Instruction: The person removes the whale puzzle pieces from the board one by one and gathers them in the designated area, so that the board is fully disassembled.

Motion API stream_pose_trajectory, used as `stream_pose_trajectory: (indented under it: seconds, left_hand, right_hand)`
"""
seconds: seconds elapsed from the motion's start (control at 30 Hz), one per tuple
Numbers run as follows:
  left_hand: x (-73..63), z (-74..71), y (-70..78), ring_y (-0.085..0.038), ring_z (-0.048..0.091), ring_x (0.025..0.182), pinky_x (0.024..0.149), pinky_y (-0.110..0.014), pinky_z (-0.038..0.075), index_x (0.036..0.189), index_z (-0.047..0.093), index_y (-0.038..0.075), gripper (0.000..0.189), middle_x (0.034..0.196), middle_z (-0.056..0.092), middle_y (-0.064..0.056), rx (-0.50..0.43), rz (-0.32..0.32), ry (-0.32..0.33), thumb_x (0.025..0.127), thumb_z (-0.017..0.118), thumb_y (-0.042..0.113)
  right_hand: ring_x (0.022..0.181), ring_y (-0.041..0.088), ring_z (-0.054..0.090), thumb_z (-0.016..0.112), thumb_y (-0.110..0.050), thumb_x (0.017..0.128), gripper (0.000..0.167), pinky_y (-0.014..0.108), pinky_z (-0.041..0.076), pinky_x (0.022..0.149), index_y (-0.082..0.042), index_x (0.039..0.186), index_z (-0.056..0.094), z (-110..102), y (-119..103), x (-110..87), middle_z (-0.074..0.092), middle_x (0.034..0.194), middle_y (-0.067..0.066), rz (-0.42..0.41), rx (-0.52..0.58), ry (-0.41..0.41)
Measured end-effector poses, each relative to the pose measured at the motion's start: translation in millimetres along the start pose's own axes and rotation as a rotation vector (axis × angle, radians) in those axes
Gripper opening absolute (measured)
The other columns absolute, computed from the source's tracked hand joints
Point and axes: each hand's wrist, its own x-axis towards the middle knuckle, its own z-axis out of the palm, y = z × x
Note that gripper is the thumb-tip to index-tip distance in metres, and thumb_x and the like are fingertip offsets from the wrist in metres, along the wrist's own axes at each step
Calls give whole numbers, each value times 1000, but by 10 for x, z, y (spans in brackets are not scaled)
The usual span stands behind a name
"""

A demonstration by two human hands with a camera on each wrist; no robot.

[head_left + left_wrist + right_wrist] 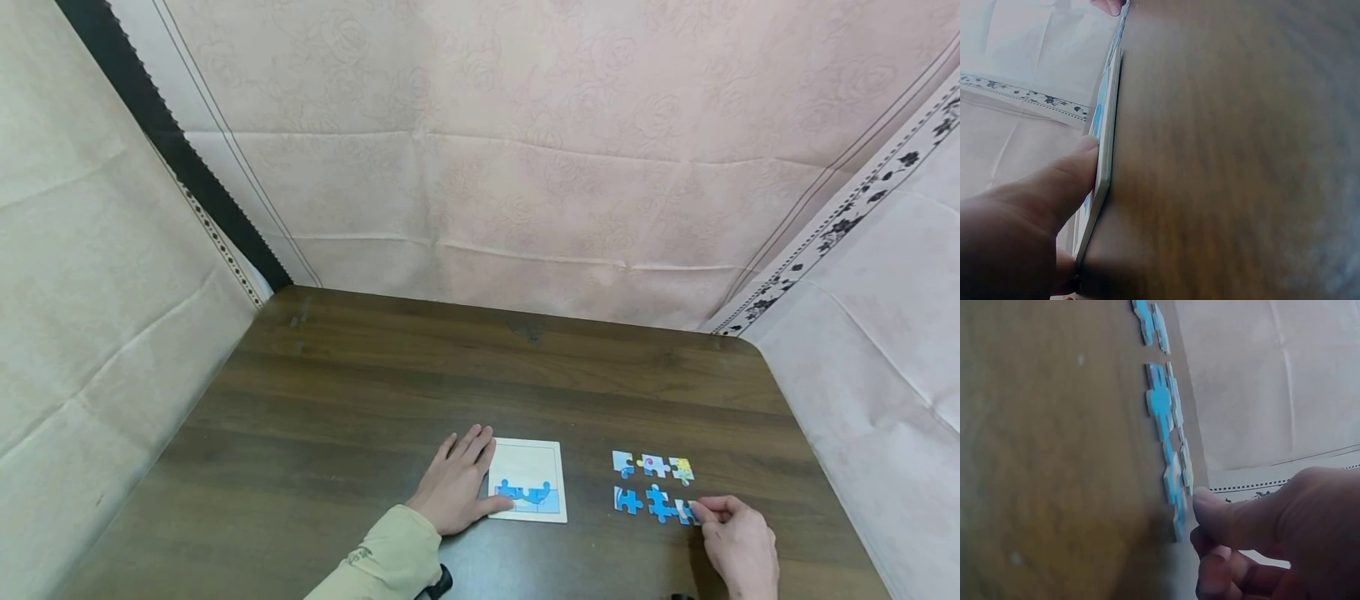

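In the head view, the left hand (pixel 456 492) lies with fingers extended on the left edge of the puzzle board (pixel 525 463) on the table (pixel 337 433), while the right hand (pixel 738 542), fingers bent, reaches the lower-right puzzle piece (pixel 683 511) of two rows of loose pieces (pixel 660 504). The left wrist view shows the thumb resting on the board's face. The right wrist view shows thumb and fingers beside that piece; whether the grip pinches it, I cannot tell.

On the table (pixel 337 400), the board (pixel 527 462) lies left of two rows of puzzle pieces (pixel 659 503).
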Motion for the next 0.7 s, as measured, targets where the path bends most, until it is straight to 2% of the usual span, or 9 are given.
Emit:
stream_pose_trajectory:
  seconds: [0.13,0.33,0.5,0.7]
  left_hand:
    - [-3,-1,3,-24,20,146,115,-50,21,149,38,7,90,158,28,-8,4,0,2,87,48,72]
    - [-10,-3,7,-24,21,146,115,-50,21,149,38,7,91,158,29,-8,15,0,5,87,47,72]
    - [-9,-12,11,-24,21,146,115,-50,21,150,38,7,91,158,29,-8,23,0,3,87,46,73]
    - [-9,-9,17,-24,22,146,115,-50,22,149,38,8,92,157,30,-7,33,-8,-1,86,47,74]
  right_hand:
    - [71,21,57,70,-30,89,22,34,38,56,-9,92,73,-22,-59,-26,66,74,-3,-5,10,3]
    - [67,20,56,71,-26,89,19,33,37,54,-8,92,73,11,-218,-85,66,74,0,-58,31,40]
    - [66,21,54,71,-24,90,19,32,37,53,-5,94,72,84,-412,-157,66,77,3,-89,58,9]
    - [67,19,57,73,-25,88,17,32,39,56,-9,93,73,154,-605,-233,67,77,1,-185,71,-24]
